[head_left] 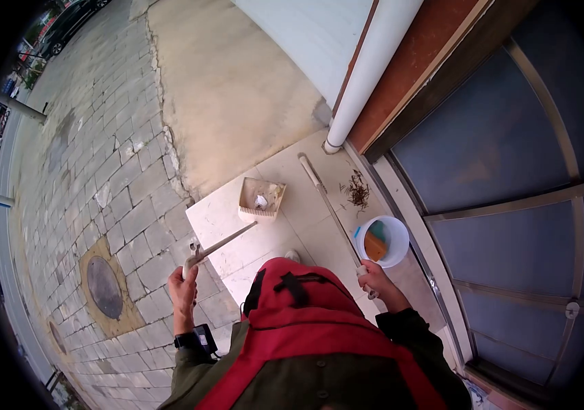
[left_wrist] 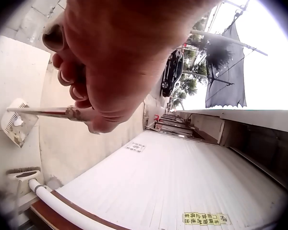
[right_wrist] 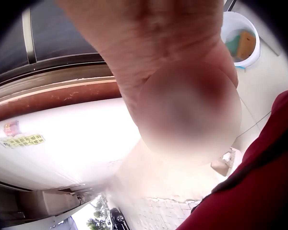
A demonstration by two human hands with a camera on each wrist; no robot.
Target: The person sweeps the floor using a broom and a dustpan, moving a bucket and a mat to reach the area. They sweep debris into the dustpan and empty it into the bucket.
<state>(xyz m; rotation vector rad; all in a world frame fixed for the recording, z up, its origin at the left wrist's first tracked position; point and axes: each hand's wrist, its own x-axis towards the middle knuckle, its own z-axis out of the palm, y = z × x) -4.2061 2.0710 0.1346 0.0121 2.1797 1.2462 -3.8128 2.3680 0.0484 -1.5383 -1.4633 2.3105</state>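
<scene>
In the head view my left hand (head_left: 182, 292) grips the top of a long-handled dustpan's pole (head_left: 227, 240). The pale dustpan (head_left: 245, 199), with a toothed edge, sits on the tiles and holds dust and a crumpled white scrap (head_left: 260, 201). My right hand (head_left: 379, 284) is curled round the end of a broom handle (head_left: 338, 222), which slants forward across the tiles. The broom head (left_wrist: 26, 174), with dark bristles, shows in the left wrist view near a white pipe. In the right wrist view a blurred round shape covers much of the right hand (right_wrist: 177, 52).
A small heap of brown debris (head_left: 357, 190) lies right of the broom, beside the door frame. Close to my right hand stands a white bucket (head_left: 401, 239) with an orange sponge (head_left: 375, 247) inside. A white drainpipe (head_left: 374, 68) rises at the wall. Left of the tiles runs brick paving (head_left: 128, 184).
</scene>
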